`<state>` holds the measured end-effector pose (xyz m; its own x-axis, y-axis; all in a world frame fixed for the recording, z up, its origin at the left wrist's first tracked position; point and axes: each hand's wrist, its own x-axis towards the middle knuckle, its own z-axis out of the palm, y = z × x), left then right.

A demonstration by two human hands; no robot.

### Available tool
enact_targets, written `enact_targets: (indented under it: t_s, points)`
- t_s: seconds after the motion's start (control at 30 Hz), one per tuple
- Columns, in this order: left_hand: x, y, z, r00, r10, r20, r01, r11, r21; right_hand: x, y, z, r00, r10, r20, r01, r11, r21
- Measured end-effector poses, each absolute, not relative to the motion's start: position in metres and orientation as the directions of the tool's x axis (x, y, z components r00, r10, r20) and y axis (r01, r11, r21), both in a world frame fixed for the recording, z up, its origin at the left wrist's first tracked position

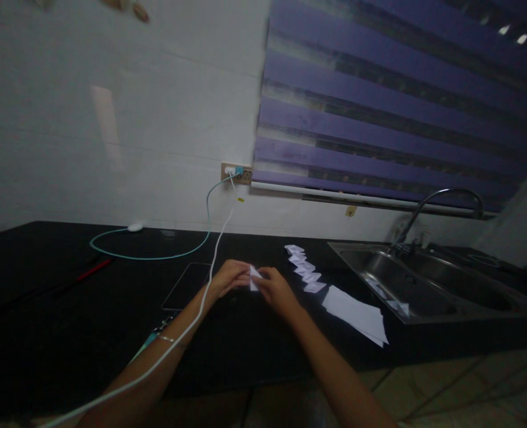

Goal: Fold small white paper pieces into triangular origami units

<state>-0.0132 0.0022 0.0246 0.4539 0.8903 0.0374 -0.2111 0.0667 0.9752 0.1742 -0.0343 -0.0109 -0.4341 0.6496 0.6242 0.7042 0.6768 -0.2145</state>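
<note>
A small folded piece of white paper (254,277) is held between my two hands, just above the black countertop (241,351). My left hand (231,276) grips its left side, fingers together. On the other side, my right hand (275,287) pinches the paper between thumb and fingers. To the right lies a row of several folded white paper pieces (306,270). Nearer to me is a stack of flat white paper sheets (357,315). A dark tablet or phone (187,286) lies beside my left forearm, partly hidden by it.
A white cable (214,261) runs from the wall socket (237,173) across my left forearm. A teal cable (156,258) loops over the counter at left, near a red stick-like object (94,270). At right is a steel double sink (357,261) with a curved faucet (442,193).
</note>
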Motion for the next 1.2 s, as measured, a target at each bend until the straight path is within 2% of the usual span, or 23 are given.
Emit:
enact_targets:
  t_s: [0.23, 0.53, 0.7, 0.9, 1.2]
  points:
    - [-0.012, -0.004, 0.030, 0.449, 0.891, 0.074, -0.193, 0.015, 0.981, 0.175, -0.029, -0.016, -0.413, 0.666, 0.621, 0.737, 0.645, -0.202]
    - [-0.013, -0.008, 0.031, 0.428, 0.903, 0.047, -0.222, 0.054, 0.974, 0.173, -0.032, -0.013, -0.436, 0.665, 0.606, 0.746, 0.644, -0.170]
    - [-0.012, -0.001, 0.027, 0.459, 0.887, 0.040, -0.214, 0.067, 0.974, 0.172, -0.034, -0.012, -0.414, 0.670, 0.616, 0.757, 0.629, -0.177]
    - [-0.009, -0.001, 0.024, 0.436, 0.896, 0.080, -0.248, 0.034, 0.968, 0.171, -0.033, -0.012, -0.413, 0.660, 0.628, 0.747, 0.640, -0.182]
    - [-0.010, 0.003, 0.020, 0.409, 0.910, 0.066, -0.223, 0.030, 0.974, 0.172, -0.033, -0.013, -0.417, 0.671, 0.613, 0.746, 0.638, -0.191]
